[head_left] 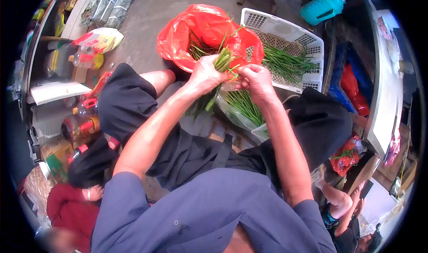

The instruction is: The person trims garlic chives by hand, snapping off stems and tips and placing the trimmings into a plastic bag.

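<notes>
My left hand [206,76] is closed around a bunch of long green stalks [224,59], which look like chives or garlic stems. Their cut ends point up and the rest hangs below my fist. Close beside it, my right hand [257,80] is pinched at the bunch, with a thin green strand at its fingertips. Just beyond both hands stands a red plastic bag [178,32], its mouth wide, with loose green trimmings inside. Under my right wrist, more green stalks [243,105] lie in a clear plastic bag [226,102] between my knees.
A white plastic crate [318,52] with more stalks [285,59] stands at the far right, near a teal jug [322,8]. Bottles [87,106] line the left side. A blue bin [341,74] sits to the right. Other people [73,213] are at the lower left and lower right.
</notes>
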The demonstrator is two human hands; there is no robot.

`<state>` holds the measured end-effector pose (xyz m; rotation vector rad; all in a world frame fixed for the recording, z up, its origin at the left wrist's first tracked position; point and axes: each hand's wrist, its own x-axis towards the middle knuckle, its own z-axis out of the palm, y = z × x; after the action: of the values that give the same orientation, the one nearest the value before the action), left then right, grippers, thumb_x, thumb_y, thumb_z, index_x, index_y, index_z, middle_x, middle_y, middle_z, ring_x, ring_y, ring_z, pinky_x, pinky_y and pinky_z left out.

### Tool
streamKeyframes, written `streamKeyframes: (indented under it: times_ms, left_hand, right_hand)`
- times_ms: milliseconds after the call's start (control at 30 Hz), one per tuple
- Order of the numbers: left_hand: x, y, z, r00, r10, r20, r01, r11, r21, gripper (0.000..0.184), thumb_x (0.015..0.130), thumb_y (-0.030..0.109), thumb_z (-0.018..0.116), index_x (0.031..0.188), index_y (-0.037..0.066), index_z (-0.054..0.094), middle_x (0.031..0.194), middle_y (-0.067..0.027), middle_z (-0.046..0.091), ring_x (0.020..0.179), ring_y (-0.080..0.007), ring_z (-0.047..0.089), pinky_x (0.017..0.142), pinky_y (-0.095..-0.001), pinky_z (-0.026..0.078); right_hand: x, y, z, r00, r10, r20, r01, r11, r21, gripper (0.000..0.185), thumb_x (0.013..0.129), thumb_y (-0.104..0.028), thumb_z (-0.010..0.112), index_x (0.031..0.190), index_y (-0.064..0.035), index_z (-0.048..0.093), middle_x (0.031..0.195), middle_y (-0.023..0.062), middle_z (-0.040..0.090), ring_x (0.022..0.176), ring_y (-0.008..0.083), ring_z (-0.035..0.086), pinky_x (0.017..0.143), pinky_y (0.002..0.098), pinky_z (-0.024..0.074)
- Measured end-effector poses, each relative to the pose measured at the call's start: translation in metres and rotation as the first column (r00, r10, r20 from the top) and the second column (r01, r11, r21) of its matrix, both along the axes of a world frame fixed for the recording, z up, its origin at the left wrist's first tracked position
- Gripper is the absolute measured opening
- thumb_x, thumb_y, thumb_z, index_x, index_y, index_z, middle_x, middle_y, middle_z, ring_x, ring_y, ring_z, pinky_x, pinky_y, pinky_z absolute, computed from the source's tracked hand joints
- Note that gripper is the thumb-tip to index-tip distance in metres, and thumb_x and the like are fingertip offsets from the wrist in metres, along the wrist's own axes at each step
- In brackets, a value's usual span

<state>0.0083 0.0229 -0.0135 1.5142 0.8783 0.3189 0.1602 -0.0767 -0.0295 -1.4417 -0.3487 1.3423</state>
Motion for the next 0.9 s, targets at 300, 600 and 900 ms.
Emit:
streamKeyframes:
  times_ms: [300, 600, 900]
  left_hand:
    - [-0.002, 0.001, 0.009, 0.994, 0.044, 0.103, -0.036, 0.996, -0.085, 0.023, 0.075, 0.000, 0.065, 0.098, 0.002, 0.063, 0.086, 0.0013, 0.064, 0.080, -0.0079, 0.058, 0.072, -0.0252, 0.048]
    - [-0.012, 0.009, 0.009, 0.958, 0.238, 0.161, -0.189, 0.944, -0.270, 0.025, 0.072, -0.002, 0.069, 0.097, 0.001, 0.063, 0.086, -0.0025, 0.065, 0.078, -0.0122, 0.062, 0.070, -0.0281, 0.051]
    - [-0.011, 0.017, 0.009, 0.892, 0.416, 0.177, -0.349, 0.882, -0.317, 0.018, 0.071, -0.003, 0.071, 0.085, 0.002, 0.061, 0.079, -0.0040, 0.063, 0.068, -0.0140, 0.062, 0.063, -0.0275, 0.051]
  right_hand:
    - [0.020, 0.012, 0.014, 0.986, -0.081, -0.144, 0.095, 0.991, 0.096, 0.010, 0.087, -0.011, 0.064, 0.086, -0.0025, 0.060, 0.071, 0.0014, 0.058, 0.053, 0.0071, 0.051, 0.057, 0.0278, 0.0539]
    - [0.011, 0.067, 0.026, 0.965, -0.046, 0.258, 0.001, 0.985, 0.172, 0.020, 0.086, -0.013, 0.068, 0.098, 0.0022, 0.064, 0.078, 0.0049, 0.063, 0.057, 0.0071, 0.053, 0.060, 0.0254, 0.0515]
    - [-0.019, 0.038, 0.019, 0.964, 0.164, 0.208, -0.182, 0.981, 0.069, 0.031, 0.087, -0.030, 0.069, 0.097, -0.0010, 0.068, 0.074, 0.0002, 0.063, 0.060, 0.0057, 0.055, 0.053, 0.0215, 0.0435]
